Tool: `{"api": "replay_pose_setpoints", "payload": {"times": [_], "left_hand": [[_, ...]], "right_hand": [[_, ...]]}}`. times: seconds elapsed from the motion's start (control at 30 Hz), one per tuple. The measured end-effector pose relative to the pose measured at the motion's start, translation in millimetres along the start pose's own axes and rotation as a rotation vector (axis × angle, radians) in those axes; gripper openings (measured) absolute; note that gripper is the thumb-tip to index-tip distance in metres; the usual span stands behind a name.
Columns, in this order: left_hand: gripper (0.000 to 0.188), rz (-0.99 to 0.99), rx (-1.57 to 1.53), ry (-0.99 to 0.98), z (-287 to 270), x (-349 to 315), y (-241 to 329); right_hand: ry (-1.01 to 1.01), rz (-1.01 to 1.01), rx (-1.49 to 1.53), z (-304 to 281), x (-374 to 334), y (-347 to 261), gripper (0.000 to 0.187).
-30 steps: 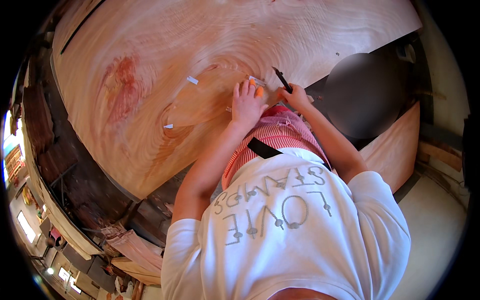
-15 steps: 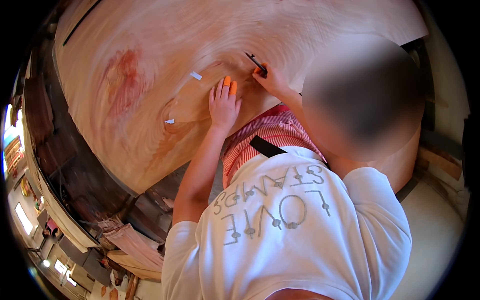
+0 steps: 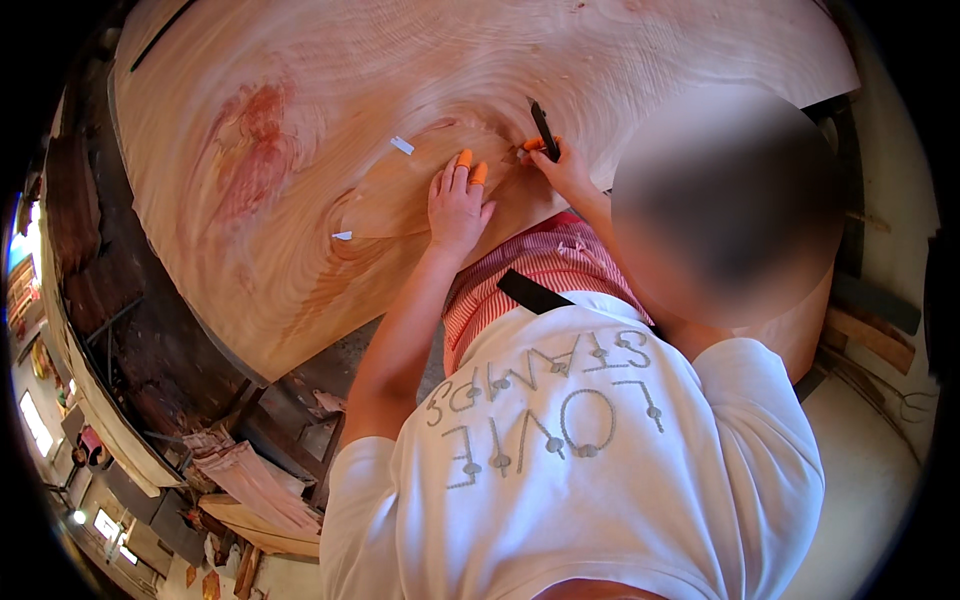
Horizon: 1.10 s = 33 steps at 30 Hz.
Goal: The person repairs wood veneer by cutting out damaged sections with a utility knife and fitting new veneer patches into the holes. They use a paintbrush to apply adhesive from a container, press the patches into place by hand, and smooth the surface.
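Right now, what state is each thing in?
Wood sheet, spread out beneath both hands
Left hand, open, palm down on the sheet
Black tool, gripped, slanted, one end pointing away from the person
Right hand, closed around the tool
Orange finger covers, worn on both hands
White strips, lying apart

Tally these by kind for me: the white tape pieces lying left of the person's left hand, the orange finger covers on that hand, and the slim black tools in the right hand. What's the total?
White tape pieces: 2
Orange finger covers on the left hand: 2
Slim black tool in the right hand: 1
Total: 5
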<state>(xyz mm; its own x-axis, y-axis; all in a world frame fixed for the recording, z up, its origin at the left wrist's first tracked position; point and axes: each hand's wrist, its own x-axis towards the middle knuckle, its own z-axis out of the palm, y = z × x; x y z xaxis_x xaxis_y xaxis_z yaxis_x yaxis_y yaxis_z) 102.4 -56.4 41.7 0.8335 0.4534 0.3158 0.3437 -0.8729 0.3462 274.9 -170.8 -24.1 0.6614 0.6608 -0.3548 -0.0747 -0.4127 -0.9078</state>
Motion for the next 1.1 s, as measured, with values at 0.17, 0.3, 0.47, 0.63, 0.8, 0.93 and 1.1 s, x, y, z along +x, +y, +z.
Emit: {"api": "replay_pose_setpoints", "payload": {"times": [0.17,0.3,0.47,0.63,0.8,0.93,1.1], "left_hand": [[0.016,0.012,-0.086,0.011,13,-7,-11],[0.015,-0.138,-0.204,0.071,6,-14,-7],[0.019,-0.235,-0.217,0.146,-1,-26,-2],[0.021,-0.265,-0.221,0.172,2,-33,-2],[0.02,-0.269,-0.233,0.239,6,-36,-2],[0.019,-0.301,-0.229,0.255,6,-42,-2],[0.021,-0.306,-0.341,0.284,2,-46,1]], "right_hand": [[0.042,-0.01,0.008,2,1,7,0.022],[0.073,-0.073,-0.091,3,-4,5,0.025],[0.061,-0.174,-0.304,10,-12,-20,0.035],[-0.074,-0.393,-0.753,23,-2,-52,0.045],[-0.157,-0.43,-0.819,26,7,-53,0.034],[-0.185,-0.427,-0.793,31,6,-62,0.028],[-0.188,-0.437,-0.641,31,7,-68,0.023]]}}
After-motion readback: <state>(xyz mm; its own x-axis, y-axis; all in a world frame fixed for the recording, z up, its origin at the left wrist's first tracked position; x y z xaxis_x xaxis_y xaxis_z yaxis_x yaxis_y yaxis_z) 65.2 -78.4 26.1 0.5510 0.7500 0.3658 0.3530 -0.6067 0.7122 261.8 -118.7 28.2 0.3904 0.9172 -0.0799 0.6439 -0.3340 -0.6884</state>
